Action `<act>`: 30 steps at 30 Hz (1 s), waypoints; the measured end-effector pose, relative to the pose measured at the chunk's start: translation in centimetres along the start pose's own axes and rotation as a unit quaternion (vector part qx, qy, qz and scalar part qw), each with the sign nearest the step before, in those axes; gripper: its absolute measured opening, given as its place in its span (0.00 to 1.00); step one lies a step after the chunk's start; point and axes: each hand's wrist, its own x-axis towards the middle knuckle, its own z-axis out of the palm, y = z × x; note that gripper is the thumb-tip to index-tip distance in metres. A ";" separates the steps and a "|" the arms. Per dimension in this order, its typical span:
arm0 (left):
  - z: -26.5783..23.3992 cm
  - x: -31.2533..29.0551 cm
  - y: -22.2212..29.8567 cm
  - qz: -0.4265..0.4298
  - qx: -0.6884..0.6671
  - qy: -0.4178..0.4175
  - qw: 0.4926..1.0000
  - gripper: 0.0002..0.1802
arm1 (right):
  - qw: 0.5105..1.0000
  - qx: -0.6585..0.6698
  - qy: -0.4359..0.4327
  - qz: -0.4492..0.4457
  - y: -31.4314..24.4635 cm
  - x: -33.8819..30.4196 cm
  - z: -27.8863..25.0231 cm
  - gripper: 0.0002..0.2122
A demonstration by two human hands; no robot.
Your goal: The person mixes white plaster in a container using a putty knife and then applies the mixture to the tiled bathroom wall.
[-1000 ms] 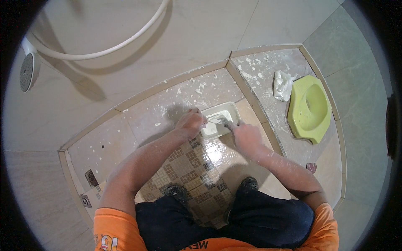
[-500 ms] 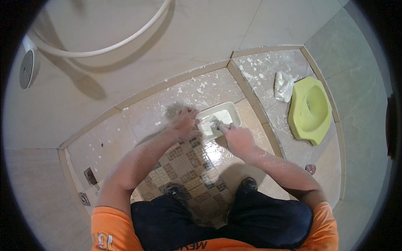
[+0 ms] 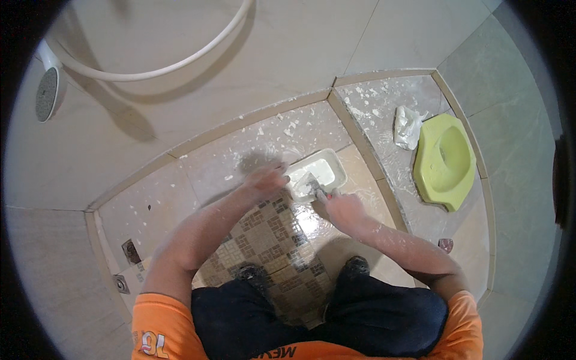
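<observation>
A shallow white rectangular tray (image 3: 341,165) holding white paste stands tilted or angled over the floor before me. My left hand (image 3: 264,180) is closed at its left end, fingers and thumb at the rim. In my right hand (image 3: 344,211) is a small putty knife (image 3: 313,186), gripped by its handle, a bit of red showing by the fingers. Its paste-smeared blade dips into the tray at the near side. Both hands and forearms carry white residue.
White flakes lie on the floor tiles along the wall. To the right, beyond a raised ledge (image 3: 365,139), are a yellow-green squat toilet (image 3: 444,162) and a crumpled white bag (image 3: 407,128). A shower head (image 3: 47,95) hangs at left; a floor drain (image 3: 121,284) sits lower left.
The putty knife's blade has shifted slightly toward me and right within the tray. My left hand's fingers have drawn closer together at the tray's left end.
</observation>
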 end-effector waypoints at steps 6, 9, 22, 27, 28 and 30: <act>-0.3 -0.2 0.7 -0.043 -0.007 -0.030 0.999 0.21 | 0.997 0.018 -0.072 0.015 1.1 1.3 -4.2 0.21; -1.3 0.2 0.9 -0.020 0.019 -0.064 0.998 0.22 | 0.999 0.029 0.021 0.031 -0.4 1.2 -2.9 0.12; 1.4 1.2 1.4 -0.079 -0.308 -0.043 0.947 0.29 | 0.995 0.049 -0.071 0.052 2.7 -0.9 -7.6 0.10; 4.5 2.2 1.9 -0.086 -0.203 -0.050 0.974 0.26 | 0.999 0.010 -0.040 0.007 0.3 -2.4 -1.9 0.10; 5.4 2.2 2.0 -0.087 -0.207 -0.001 0.975 0.24 | 1.000 0.001 -0.029 0.013 0.4 -2.7 -1.3 0.11; 6.2 2.2 2.1 -0.102 -0.209 0.044 0.972 0.21 | 1.000 -0.016 -0.005 0.026 0.5 -3.0 -0.4 0.13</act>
